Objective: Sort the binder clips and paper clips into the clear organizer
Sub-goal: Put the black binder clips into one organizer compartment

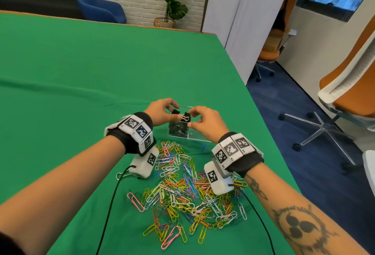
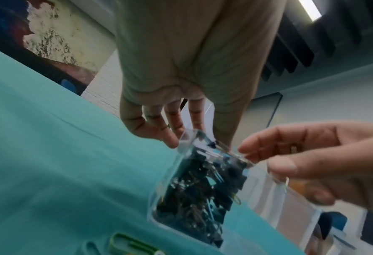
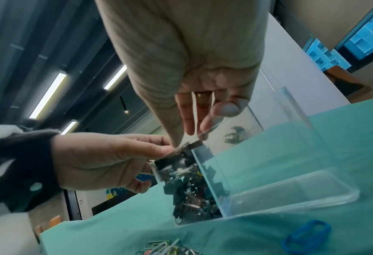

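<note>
The clear organizer (image 1: 197,136) stands on the green cloth, and its left compartment is packed with black binder clips (image 1: 178,128). Both hands meet just above that compartment. My left hand (image 1: 176,110) and my right hand (image 1: 192,118) pinch a black binder clip (image 1: 186,117) with silver handles between their fingertips. From the left wrist view, the left hand (image 2: 174,138) hovers at the organizer's (image 2: 274,198) rim, with the right hand (image 2: 257,158) opposite. The right compartment (image 3: 290,189) holds nothing. A pile of coloured paper clips (image 1: 182,183) lies in front of the organizer.
A lone blue paper clip (image 1: 204,147) lies by the organizer's front. Black cables (image 1: 110,204) trail from the wrist cameras across the cloth. The table edge (image 1: 261,112) runs close on the right, with office chairs (image 1: 345,92) beyond.
</note>
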`<state>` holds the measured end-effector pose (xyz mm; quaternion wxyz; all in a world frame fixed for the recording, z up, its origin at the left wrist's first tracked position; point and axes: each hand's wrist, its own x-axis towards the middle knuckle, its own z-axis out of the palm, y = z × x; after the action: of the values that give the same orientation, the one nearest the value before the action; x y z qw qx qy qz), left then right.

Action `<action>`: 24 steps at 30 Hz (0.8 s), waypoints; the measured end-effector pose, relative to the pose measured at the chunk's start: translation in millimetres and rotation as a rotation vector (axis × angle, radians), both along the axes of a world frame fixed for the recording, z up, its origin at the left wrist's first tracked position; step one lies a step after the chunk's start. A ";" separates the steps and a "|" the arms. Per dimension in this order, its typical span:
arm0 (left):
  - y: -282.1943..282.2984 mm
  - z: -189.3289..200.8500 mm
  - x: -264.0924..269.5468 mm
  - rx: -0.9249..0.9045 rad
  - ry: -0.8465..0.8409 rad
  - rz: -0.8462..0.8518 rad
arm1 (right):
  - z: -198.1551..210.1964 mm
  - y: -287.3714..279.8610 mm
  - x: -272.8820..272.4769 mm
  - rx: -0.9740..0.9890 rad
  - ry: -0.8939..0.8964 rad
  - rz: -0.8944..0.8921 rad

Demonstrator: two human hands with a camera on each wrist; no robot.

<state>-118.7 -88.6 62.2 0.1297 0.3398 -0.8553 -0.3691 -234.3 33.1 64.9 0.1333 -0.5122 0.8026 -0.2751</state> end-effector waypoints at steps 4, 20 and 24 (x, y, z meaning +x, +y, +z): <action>1.0 2.5 -0.5 0.004 -0.035 -0.014 | 13.0 24.6 12.3 -0.030 0.227 0.007; 17.4 20.7 75.5 -0.263 -0.550 -0.173 | -10.0 84.4 94.7 0.518 0.353 0.665; 27.7 8.8 101.7 -0.183 -0.844 -0.226 | -3.6 79.3 78.5 0.466 0.387 0.547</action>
<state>-17.0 -60.9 71.0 -0.2425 0.3522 -0.8942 -0.1329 -155.8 112.4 61.3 0.1607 -0.7052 0.6878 0.0610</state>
